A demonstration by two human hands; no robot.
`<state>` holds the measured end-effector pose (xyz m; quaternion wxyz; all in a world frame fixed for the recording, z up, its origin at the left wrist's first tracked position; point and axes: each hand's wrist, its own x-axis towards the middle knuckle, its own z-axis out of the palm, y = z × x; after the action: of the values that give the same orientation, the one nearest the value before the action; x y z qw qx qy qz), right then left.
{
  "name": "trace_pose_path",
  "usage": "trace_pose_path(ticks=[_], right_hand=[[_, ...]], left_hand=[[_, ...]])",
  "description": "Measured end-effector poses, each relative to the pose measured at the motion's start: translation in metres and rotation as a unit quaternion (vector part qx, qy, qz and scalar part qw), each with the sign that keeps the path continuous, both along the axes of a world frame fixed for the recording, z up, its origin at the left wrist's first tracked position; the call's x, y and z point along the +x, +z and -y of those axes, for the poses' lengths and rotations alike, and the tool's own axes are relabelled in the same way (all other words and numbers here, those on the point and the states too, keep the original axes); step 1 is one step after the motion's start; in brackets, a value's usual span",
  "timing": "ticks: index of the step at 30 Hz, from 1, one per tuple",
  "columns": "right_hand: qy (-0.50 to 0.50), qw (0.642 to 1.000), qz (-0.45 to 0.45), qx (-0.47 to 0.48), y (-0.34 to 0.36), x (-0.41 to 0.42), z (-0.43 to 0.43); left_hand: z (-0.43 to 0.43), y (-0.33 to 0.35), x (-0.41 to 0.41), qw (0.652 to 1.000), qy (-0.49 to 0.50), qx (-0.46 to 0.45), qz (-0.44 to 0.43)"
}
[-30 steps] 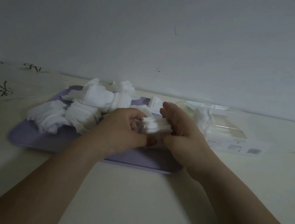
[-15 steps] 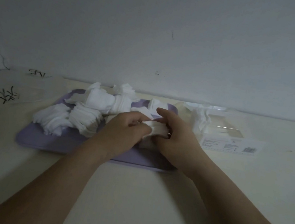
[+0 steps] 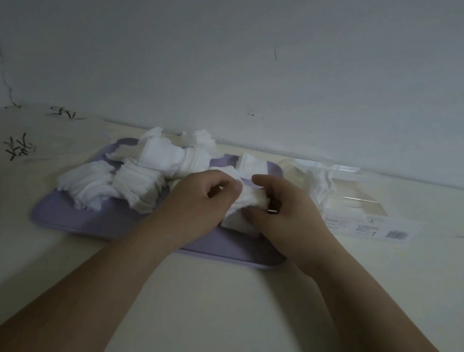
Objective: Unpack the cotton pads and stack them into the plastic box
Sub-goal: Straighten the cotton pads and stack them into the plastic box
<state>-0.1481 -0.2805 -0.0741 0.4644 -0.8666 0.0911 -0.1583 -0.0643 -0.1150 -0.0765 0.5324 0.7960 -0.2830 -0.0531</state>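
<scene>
Two bare hands meet over one lilac tray [image 3: 78, 218]: the left hand [image 3: 194, 203] and right hand [image 3: 285, 213] both pinch a small bundle of white cotton pads [image 3: 246, 204] between them, above the tray's near right part. Several loose pad heaps [image 3: 110, 182] crowd the tray's far left. One clear plastic box [image 3: 349, 204] lies just right of the tray, some pads inside. Bare table [image 3: 206, 306] spreads nearer the person.

So the fluffy square cotton pads [image 3: 110, 185] are plain white, the flat plastic tray [image 3: 93, 217] is pale lilac, the worktop [image 3: 206, 306] cream, and the clear plastic box [image 3: 363, 206] has a white barcode label.
</scene>
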Motion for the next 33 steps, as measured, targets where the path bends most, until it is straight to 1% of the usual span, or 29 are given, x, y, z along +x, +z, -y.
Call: trace_pose_path(ticks=[2,4,6,8,10,12,14,16,18,20,22,23,24,26,28,30,33], right_hand=[[-0.004,0.997,0.014,0.074,0.003,-0.001,0.002],[-0.004,0.989,0.029,0.143,0.008,-0.002,0.003],[-0.01,0.98,0.06,0.188,0.015,-0.003,0.008],[-0.008,0.968,0.09,0.234,0.024,-0.007,0.016],[-0.013,0.953,0.109,0.282,0.034,-0.012,0.025],[0.009,0.95,0.101,0.297,0.044,-0.018,0.032],[0.045,0.952,0.088,0.288,0.052,-0.026,0.039],[0.023,0.952,0.105,0.287,0.06,-0.033,0.048],[-0.067,0.952,0.143,0.263,0.065,-0.038,0.057],[-0.172,0.945,0.187,0.208,0.068,-0.04,0.067],[-0.259,0.94,0.195,0.108,0.063,-0.039,0.081],[-0.283,0.942,0.174,0.046,0.059,-0.037,0.087],[-0.306,0.941,0.142,-0.015,0.053,-0.034,0.094],[-0.347,0.93,0.082,-0.093,0.041,-0.028,0.106],[-0.361,0.925,0.014,-0.118,0.034,-0.025,0.111],[-0.351,0.927,-0.045,-0.125,0.032,-0.024,0.111],[-0.342,0.928,-0.077,-0.129,0.034,-0.02,0.107]], left_hand=[[-0.002,0.005,-0.002,0.999,-0.006,-0.025,-0.022],[-0.004,0.009,-0.004,0.999,-0.025,-0.041,-0.026],[-0.001,0.015,-0.003,0.996,-0.053,-0.071,-0.03],[0.007,0.02,-0.001,0.99,-0.069,-0.11,-0.061],[0.016,0.029,-0.001,0.986,-0.078,-0.129,-0.076],[0.027,0.037,-0.001,0.984,-0.086,-0.129,-0.085],[0.04,0.047,-0.004,0.982,-0.095,-0.126,-0.101],[0.059,0.057,-0.009,0.981,-0.103,-0.125,-0.109],[0.077,0.064,-0.013,0.982,-0.097,-0.123,-0.11],[0.091,0.066,-0.015,0.987,-0.067,-0.112,-0.096],[0.107,0.059,-0.01,0.999,-0.008,-0.051,-0.015],[0.111,0.055,-0.007,1.0,0.015,-0.007,0.022],[0.116,0.05,-0.006,0.998,0.024,0.031,0.04],[0.123,0.04,-0.005,0.997,0.01,0.068,0.023],[0.129,0.031,-0.008,0.997,-0.014,0.079,0.005],[0.134,0.023,-0.01,0.997,-0.021,0.069,0.013],[0.138,0.016,-0.011,0.999,-0.011,0.045,0.022]])
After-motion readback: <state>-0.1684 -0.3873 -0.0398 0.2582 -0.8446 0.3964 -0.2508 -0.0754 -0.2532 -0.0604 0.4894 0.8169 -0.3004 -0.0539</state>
